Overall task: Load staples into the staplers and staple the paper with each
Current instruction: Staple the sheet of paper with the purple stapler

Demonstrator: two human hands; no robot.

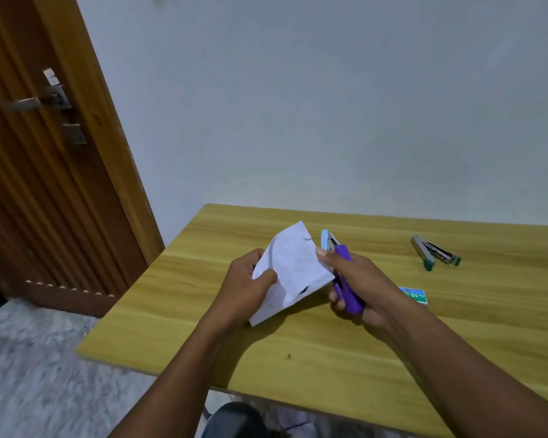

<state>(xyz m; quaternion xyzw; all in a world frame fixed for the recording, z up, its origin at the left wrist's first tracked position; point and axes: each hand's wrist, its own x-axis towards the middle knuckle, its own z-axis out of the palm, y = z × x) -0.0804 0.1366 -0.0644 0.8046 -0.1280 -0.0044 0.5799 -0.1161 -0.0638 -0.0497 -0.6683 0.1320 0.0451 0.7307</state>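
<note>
A brown wooden door (45,159) with a metal lever handle (26,103) is seen at the far left, set in a lighter wooden frame, and a plain pale wall (329,105) fills the background behind it. A mottled grey floor (29,358) is shown below the door, and a light yellow wood-grain table (298,358) is placed against the wall. Above the table's left half, a sheet of white paper (293,270) is held tilted. It is creased and slightly curled, faint marks are carried on it, and a small dark mark is seen near its lower right edge. The paper's left edge is pinched by the left hand (247,286), with the thumb laid on top and the fingers curled beneath. Just to the right, the paper's upper right edge is touched by the thumb of the right hand (358,279), whose fingers are wrapped round a purple stapler (351,297). This stapler is held above the table with its nose pointing away from the person; a pale blue tip and a bit of bare metal are shown at that end, just beside the paper's edge. Whether the paper is already between the stapler's arms cannot be told. A green and white staple box (417,296), printed with "No 10", lies on the table and is partly hidden behind the right wrist. Farther right, well apart from the hands, a second stapler (435,252) of silver metal with green ends is left lying open on the table.
</note>
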